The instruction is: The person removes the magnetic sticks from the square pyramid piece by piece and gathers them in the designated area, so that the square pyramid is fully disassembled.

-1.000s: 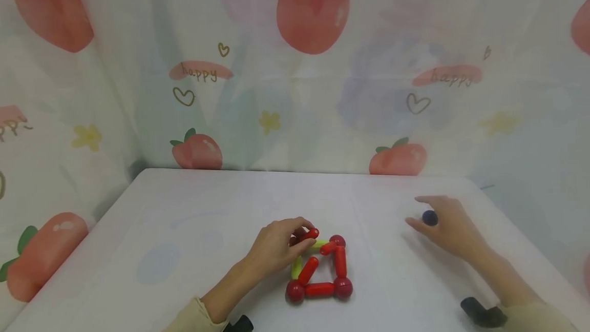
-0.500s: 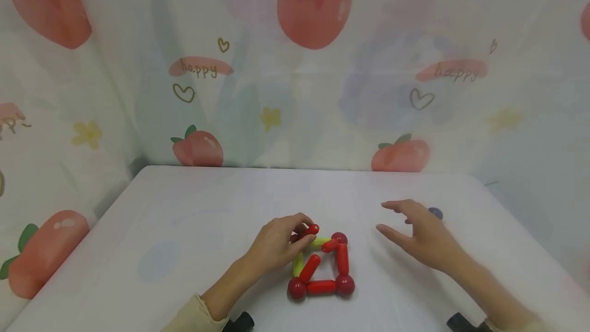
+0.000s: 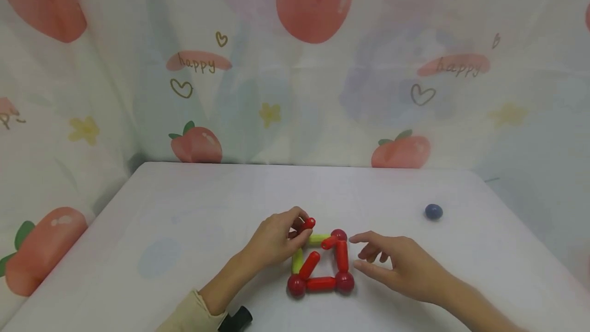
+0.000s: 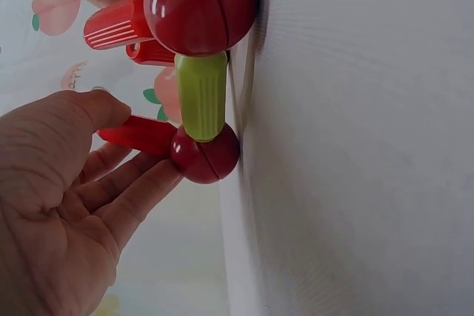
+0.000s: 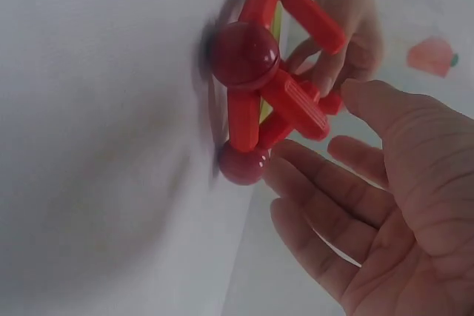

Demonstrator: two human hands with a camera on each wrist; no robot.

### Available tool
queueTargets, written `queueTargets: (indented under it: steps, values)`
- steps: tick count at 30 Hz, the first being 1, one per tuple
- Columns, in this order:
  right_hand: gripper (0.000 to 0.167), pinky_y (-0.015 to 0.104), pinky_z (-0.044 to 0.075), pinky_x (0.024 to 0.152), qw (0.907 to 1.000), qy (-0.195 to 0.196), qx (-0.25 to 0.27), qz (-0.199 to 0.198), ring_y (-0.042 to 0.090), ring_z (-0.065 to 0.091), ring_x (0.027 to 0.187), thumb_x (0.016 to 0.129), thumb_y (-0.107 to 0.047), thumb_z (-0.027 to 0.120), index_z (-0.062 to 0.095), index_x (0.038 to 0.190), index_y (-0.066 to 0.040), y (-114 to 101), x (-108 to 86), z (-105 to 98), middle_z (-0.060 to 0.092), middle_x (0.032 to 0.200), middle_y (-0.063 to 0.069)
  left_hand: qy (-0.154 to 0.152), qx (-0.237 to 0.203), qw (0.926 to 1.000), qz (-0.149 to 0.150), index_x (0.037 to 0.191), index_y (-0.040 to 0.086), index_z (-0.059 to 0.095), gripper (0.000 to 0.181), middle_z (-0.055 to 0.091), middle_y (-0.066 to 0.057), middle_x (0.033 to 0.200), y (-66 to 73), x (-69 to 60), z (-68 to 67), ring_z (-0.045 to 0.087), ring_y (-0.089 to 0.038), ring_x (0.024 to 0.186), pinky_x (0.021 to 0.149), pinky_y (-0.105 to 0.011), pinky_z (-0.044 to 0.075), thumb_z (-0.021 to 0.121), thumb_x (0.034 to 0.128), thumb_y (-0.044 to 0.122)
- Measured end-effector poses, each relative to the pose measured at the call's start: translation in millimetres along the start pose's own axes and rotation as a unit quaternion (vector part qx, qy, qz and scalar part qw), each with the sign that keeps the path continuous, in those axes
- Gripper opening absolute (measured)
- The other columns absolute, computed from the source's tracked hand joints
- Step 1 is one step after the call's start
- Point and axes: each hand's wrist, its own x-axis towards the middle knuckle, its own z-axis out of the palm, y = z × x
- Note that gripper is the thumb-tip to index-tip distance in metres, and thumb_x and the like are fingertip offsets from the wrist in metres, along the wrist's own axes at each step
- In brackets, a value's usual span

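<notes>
A square frame of magnetic building rods and balls lies on the white table (image 3: 221,291). Dark red balls (image 3: 296,285) mark its corners, joined by red rods (image 3: 321,284) and yellow-green rods (image 3: 319,240). More red rods slant up from the balls. At the back left corner my left hand (image 3: 275,240) pinches an upright red rod (image 4: 141,135) between thumb and fingers; a fingertip reaches the ball (image 4: 205,153) beneath it. My right hand (image 3: 405,268) hovers beside the frame's right side, fingers parted and holding nothing. In the right wrist view, its fingertips are close to the ball (image 5: 244,165).
A dark blue ball (image 3: 434,212) sits alone at the table's back right. Behind the table hangs a patterned cloth (image 3: 313,117) with printed fruit. A black wrist strap piece (image 3: 236,319) shows at my left sleeve (image 3: 193,314).
My right hand has moved left from around the blue ball to the frame's right side, leaving that ball on the table. The left hand stays at its corner with the red rod.
</notes>
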Motion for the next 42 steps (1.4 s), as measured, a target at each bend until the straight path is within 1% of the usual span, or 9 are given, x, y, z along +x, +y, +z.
queueTargets:
  steps: [5, 7, 11, 16, 20, 23, 29, 36, 42]
  values:
    - [0.033, 0.023, 0.055, 0.07, 0.9972, -0.038, 0.043, -0.048, -0.003, 0.06, 0.078, 0.095, -0.037, 0.074, 0.069, 0.125, -0.024, -2.6, -1.9, 7.2, 0.07, 0.087, -0.023, 0.004, -0.004, 0.9999, -0.01, 0.112, 0.012, 0.062, 0.02, 0.073, -0.001, 0.096, -1.1, -0.2, 0.5, 0.07, -0.013, 0.089, 0.081, -0.027, 0.06, 0.072, 0.0951, 0.015]
    - [0.033, 0.023, 0.054, 0.068, 0.9959, -0.052, 0.046, -0.058, -0.003, 0.059, 0.075, 0.095, -0.038, 0.073, 0.071, 0.124, -0.023, -3.5, -0.7, 10.6, 0.068, 0.083, -0.023, 0.008, -0.008, 0.9998, -0.013, 0.113, 0.011, 0.061, 0.021, 0.073, -0.002, 0.097, -2.0, -0.5, 0.6, 0.07, -0.014, 0.09, 0.081, -0.027, 0.06, 0.072, 0.0953, 0.014]
    - [0.037, 0.02, 0.051, 0.063, 0.9947, -0.09, 0.034, -0.036, -0.005, 0.055, 0.069, 0.093, -0.043, 0.074, 0.072, 0.124, -0.024, -5.3, 4.5, 18.7, 0.063, 0.078, -0.025, 0.005, -0.034, 0.9991, -0.023, 0.114, 0.011, 0.06, 0.022, 0.073, -0.003, 0.099, -5.9, -1.9, -0.4, 0.07, -0.016, 0.093, 0.081, -0.028, 0.06, 0.071, 0.0944, 0.011]
    - [0.034, 0.019, 0.048, 0.063, 0.9912, -0.13, 0.015, -0.02, -0.004, 0.053, 0.071, 0.089, -0.043, 0.077, 0.074, 0.12, -0.031, -6.2, 9.9, 26.4, 0.065, 0.086, -0.024, -0.022, -0.071, 0.9967, -0.035, 0.111, 0.01, 0.059, 0.022, 0.073, -0.002, 0.097, -11.7, -3.9, -9.4, 0.07, -0.016, 0.092, 0.078, -0.028, 0.061, 0.07, 0.0922, 0.008]
    - [0.033, 0.019, 0.049, 0.065, 0.9913, -0.129, -0.004, -0.026, -0.004, 0.053, 0.073, 0.088, -0.043, 0.078, 0.075, 0.119, -0.03, -4.4, 9.6, 28.7, 0.068, 0.09, -0.022, -0.05, -0.07, 0.9955, -0.04, 0.11, 0.01, 0.059, 0.024, 0.073, -0.002, 0.096, -15.4, -2.8, -19.0, 0.07, -0.015, 0.089, 0.076, -0.028, 0.061, 0.073, 0.0908, 0.007]
    - [0.035, 0.02, 0.052, 0.068, 0.9922, -0.119, -0.012, -0.035, -0.004, 0.056, 0.077, 0.089, -0.044, 0.078, 0.075, 0.12, -0.029, -2.2, 8.0, 29.5, 0.07, 0.093, -0.021, -0.061, -0.061, 0.9956, -0.037, 0.107, 0.011, 0.06, 0.023, 0.072, 0.0, 0.093, -18.5, -2.3, -25.4, 0.071, -0.014, 0.087, 0.075, -0.028, 0.061, 0.074, 0.0899, 0.006]
    - [0.035, 0.022, 0.053, 0.071, 0.9927, -0.112, -0.023, -0.039, -0.004, 0.057, 0.078, 0.089, -0.044, 0.077, 0.074, 0.121, -0.03, -1.0, 7.6, 28.9, 0.07, 0.095, -0.022, -0.045, -0.016, 0.9983, -0.034, 0.094, 0.01, 0.066, 0.016, 0.067, 0.002, 0.085, -23.7, -4.4, -29.6, 0.061, -0.014, 0.08, 0.07, -0.023, 0.057, 0.079, 0.0858, 0.004]
    - [0.035, 0.023, 0.054, 0.072, 0.9929, -0.111, -0.026, -0.033, -0.003, 0.058, 0.08, 0.088, -0.044, 0.078, 0.075, 0.12, -0.029, -1.5, 8.4, 29.4, 0.07, 0.095, -0.022, -0.056, -0.011, 0.9977, -0.037, 0.102, 0.007, 0.07, 0.023, 0.068, 0.001, 0.09, -28.2, -6.7, -30.2, 0.062, -0.013, 0.082, 0.074, -0.023, 0.058, 0.083, 0.0835, 0.005]
    - [0.031, 0.02, 0.051, 0.067, 0.993, -0.116, -0.007, -0.022, -0.004, 0.053, 0.074, 0.087, -0.04, 0.08, 0.075, 0.115, -0.028, -0.9, 9.5, 30.8, 0.063, 0.085, -0.024, -0.067, 0.005, 0.9975, -0.023, 0.105, 0.008, 0.072, 0.022, 0.071, 0.001, 0.09, -35.8, -7.7, -31.6, 0.062, -0.011, 0.078, 0.07, -0.019, 0.056, 0.083, 0.085, 0.007]
